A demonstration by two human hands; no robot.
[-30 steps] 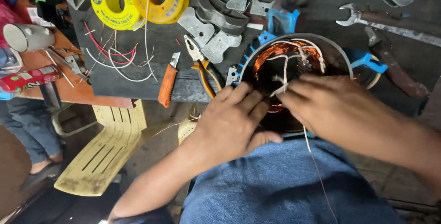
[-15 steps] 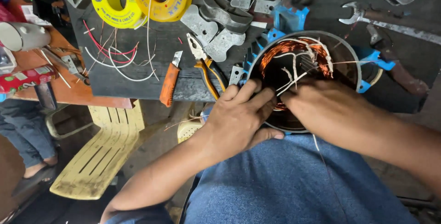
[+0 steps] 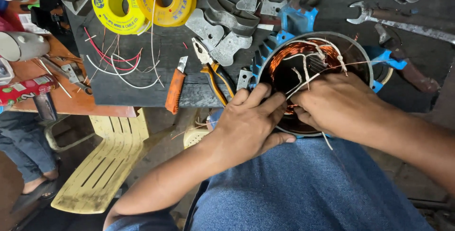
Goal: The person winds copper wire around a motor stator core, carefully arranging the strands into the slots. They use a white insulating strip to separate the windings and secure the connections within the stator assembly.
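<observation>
Motor stator (image 3: 313,65) resting at bench edge against lap. Left hand (image 3: 249,124) fingers curled on its rim, pinching white sleeved lead (image 3: 303,83). Right hand (image 3: 343,108) closed around windings. Judged heavy, rigid; copper wire fragile; best gripped by casing.

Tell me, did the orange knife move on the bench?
No. The orange knife lies between the white wire loops and the pliers, as before; only the camera shifted.

motor stator (image 3: 315,46): round metal housing, blue fins, open end up, under both hands
copper windings (image 3: 289,53): orange coils inside bore, just above left fingers
white sleeved leads (image 3: 303,77): cross the bore, between the hands' fingertips
</observation>
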